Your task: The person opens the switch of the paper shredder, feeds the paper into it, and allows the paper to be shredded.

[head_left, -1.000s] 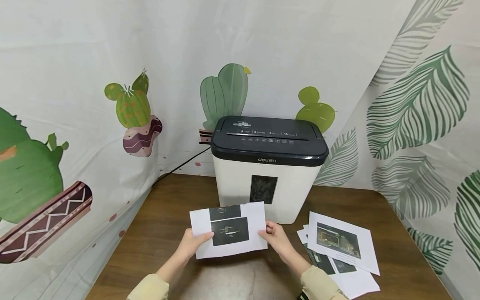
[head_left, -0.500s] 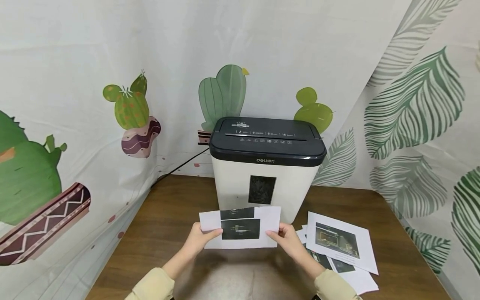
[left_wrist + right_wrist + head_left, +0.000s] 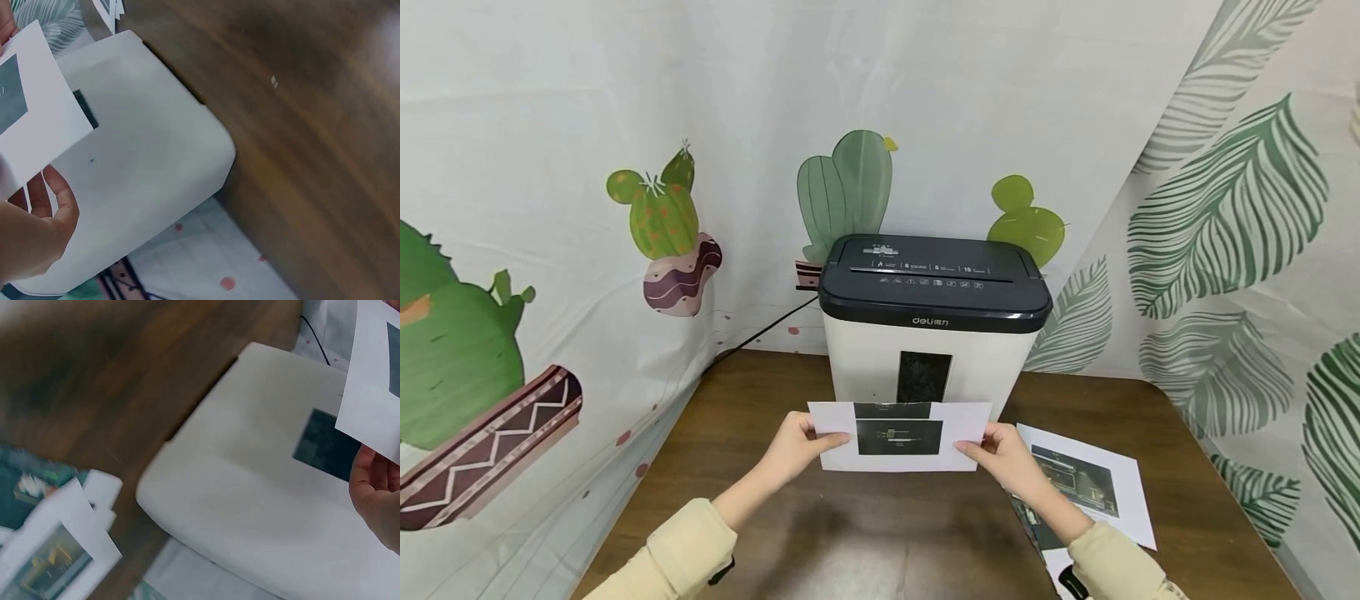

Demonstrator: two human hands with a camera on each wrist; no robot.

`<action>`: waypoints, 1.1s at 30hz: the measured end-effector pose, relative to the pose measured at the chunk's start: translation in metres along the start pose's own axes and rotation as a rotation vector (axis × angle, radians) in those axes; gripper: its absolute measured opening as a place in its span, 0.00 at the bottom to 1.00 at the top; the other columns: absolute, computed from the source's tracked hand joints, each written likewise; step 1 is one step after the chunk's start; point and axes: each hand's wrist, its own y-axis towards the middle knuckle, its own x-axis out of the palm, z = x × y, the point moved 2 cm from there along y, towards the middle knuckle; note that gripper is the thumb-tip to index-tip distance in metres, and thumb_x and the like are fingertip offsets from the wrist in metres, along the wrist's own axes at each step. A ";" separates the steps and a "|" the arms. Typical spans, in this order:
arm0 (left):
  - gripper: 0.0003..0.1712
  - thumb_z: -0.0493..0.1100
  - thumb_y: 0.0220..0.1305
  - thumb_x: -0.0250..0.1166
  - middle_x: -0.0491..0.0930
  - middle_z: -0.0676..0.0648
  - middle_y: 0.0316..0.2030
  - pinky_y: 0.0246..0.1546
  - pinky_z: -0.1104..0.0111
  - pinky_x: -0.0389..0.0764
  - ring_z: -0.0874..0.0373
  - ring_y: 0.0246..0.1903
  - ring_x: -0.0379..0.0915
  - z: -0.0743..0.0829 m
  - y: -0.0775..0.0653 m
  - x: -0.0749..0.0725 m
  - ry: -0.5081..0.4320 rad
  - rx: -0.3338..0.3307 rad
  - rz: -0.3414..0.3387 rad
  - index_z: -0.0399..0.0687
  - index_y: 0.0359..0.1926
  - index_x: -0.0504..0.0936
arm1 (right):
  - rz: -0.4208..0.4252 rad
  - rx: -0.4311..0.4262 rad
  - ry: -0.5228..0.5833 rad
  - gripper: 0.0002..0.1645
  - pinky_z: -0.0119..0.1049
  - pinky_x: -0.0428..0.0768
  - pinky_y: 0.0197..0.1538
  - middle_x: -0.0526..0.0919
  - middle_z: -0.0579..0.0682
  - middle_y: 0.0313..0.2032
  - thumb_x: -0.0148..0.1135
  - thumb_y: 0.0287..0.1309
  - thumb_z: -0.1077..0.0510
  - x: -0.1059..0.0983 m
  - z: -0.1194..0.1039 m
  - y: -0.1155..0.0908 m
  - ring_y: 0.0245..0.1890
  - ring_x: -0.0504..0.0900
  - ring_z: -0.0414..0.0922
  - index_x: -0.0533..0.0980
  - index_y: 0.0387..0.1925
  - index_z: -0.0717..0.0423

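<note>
clearly both hands [image 3: 792,448] [image 3: 1011,460] pinch paper [image 3: 898,438] above a brown table [image 3: 865,529], cactus-print cloth [image 3: 737,125] behind

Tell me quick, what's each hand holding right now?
Left hand: pinching the printed sheet at its left end.
Right hand: pinching the same sheet's right end.

Table [image 3: 722,417]: brown wood grain, pale glare toward the near edge, rounded far right corner. On it: shredder [image 3: 936,317], white body, black lid, upright at the back, roughly mid-table. Loose pile of printed sheets [image 3: 1075,479] just beside it on the right, overlapping, top one askew, pile partly hidden. Tiny pale scrap [image 3: 274,81] on bare wood, shows in left wrist view.
</note>
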 end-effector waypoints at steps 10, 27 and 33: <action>0.08 0.32 0.51 0.70 0.84 0.34 0.31 0.27 0.74 0.79 0.71 0.24 0.75 0.032 0.021 -0.013 0.082 0.048 0.033 0.29 0.32 0.84 | 0.006 -0.031 -0.139 0.06 0.26 0.75 0.27 0.85 0.62 0.28 0.63 0.54 0.69 -0.028 -0.029 0.010 0.23 0.72 0.28 0.80 0.33 0.72; 0.11 0.39 0.55 0.69 0.85 0.39 0.34 0.31 0.74 0.77 0.67 0.27 0.78 0.073 0.054 -0.039 0.210 0.113 0.063 0.36 0.38 0.85 | 0.038 -0.079 -0.360 0.07 0.28 0.63 0.22 0.70 0.45 0.15 0.64 0.54 0.65 -0.056 -0.063 0.039 0.16 0.59 0.30 0.79 0.23 0.64; 0.12 0.39 0.57 0.67 0.85 0.38 0.37 0.34 0.73 0.78 0.63 0.31 0.81 0.085 0.070 -0.046 0.215 0.137 0.027 0.36 0.41 0.85 | 0.078 -0.152 -0.432 0.11 0.28 0.63 0.22 0.69 0.47 0.14 0.63 0.55 0.67 -0.066 -0.074 0.047 0.16 0.59 0.30 0.75 0.18 0.63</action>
